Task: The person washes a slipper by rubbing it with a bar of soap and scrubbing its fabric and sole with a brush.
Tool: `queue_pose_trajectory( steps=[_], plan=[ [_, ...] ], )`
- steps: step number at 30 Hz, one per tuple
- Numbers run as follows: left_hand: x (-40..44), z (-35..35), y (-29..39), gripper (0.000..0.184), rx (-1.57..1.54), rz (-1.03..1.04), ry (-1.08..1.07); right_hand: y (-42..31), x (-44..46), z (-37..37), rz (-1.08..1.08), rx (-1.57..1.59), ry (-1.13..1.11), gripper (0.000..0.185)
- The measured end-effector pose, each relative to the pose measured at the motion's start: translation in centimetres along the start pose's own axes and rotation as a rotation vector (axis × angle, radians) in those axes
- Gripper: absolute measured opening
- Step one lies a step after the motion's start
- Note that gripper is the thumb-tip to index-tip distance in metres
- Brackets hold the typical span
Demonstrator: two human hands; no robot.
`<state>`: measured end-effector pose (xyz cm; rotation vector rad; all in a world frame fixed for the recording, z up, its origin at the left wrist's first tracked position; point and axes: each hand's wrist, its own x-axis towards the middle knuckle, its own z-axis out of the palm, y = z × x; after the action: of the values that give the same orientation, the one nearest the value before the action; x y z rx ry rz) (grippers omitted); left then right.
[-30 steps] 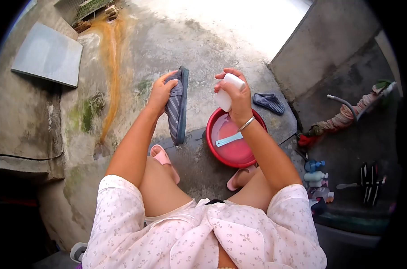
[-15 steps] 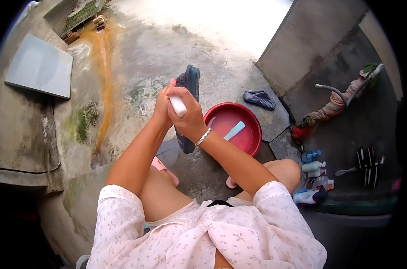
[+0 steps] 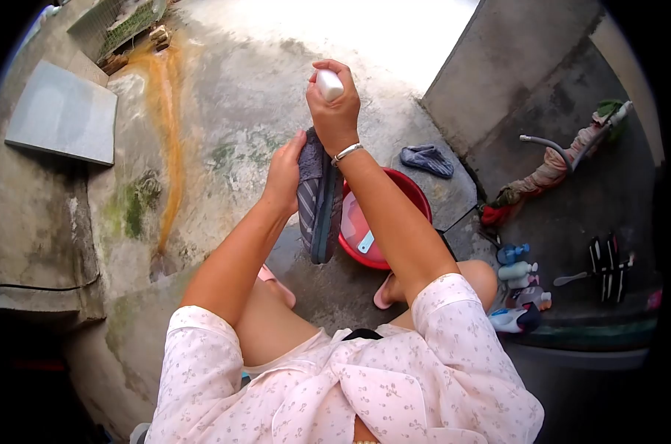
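My left hand point(image 3: 282, 176) grips a dark grey striped slipper point(image 3: 311, 203) from its left side, with the sole turned to the right. The slipper is tipped up on its side in front of me. Closed around a white bar of soap point(image 3: 329, 85), my right hand point(image 3: 335, 115) is out past the slipper's far end. A silver bracelet sits on that wrist. Partly behind my right forearm is a red basin point(image 3: 423, 203) of cloudy water, where a light blue handle point(image 3: 366, 242) shows. A second striped slipper point(image 3: 427, 160) lies beyond the basin.
Several bottles point(image 3: 517, 274) stand at the right, near black-and-white items point(image 3: 609, 270) on a dark surface. A cloth-wrapped pipe with a grey hose point(image 3: 554, 148) runs along the right wall. At the left, a pale slab point(image 3: 62, 111) rests on a concrete ledge.
My right hand has moved away from me along the slipper with the white soap. The slipper has shifted slightly nearer, and its striped upper shows more. My left hand keeps its grip.
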<state>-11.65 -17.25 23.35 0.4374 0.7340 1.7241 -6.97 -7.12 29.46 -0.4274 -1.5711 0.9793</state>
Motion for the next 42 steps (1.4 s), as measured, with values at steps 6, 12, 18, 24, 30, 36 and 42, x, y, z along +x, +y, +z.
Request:
queue_pose_trajectory(
  steps=[6,12,18,24,30,36,42],
  plan=[
    [2.2,-2.5,0.0,0.037,-0.005,0.133,0.178,-0.7,-6.5,-0.3,0.135,0.185,-0.067,0.033],
    [3.6,-5.0,0.2,0.038,-0.141,0.165,0.209,-2.1,-11.8,-1.7,0.194,0.158,-0.195,0.035],
    [5.1,-6.5,2.2,0.036,-0.211,0.358,0.419,-1.3,-18.4,-6.0,0.325,-0.004,-0.331,0.033],
    [4.7,-6.6,2.3,0.037,-0.33,0.226,0.595,2.1,-18.7,-9.0,0.465,-0.02,-0.012,0.033],
    [3.4,-3.4,1.1,0.027,-0.303,0.034,0.423,2.7,-13.9,-11.2,0.638,0.234,0.213,0.033],
    [-0.5,0.5,0.7,0.05,0.244,-0.182,0.003,2.5,-9.2,-14.4,0.65,0.259,0.223,0.03],
    [0.2,1.6,-0.4,0.055,0.401,-0.188,-0.024,2.0,-7.8,-14.3,0.697,0.206,0.154,0.03]
  ],
)
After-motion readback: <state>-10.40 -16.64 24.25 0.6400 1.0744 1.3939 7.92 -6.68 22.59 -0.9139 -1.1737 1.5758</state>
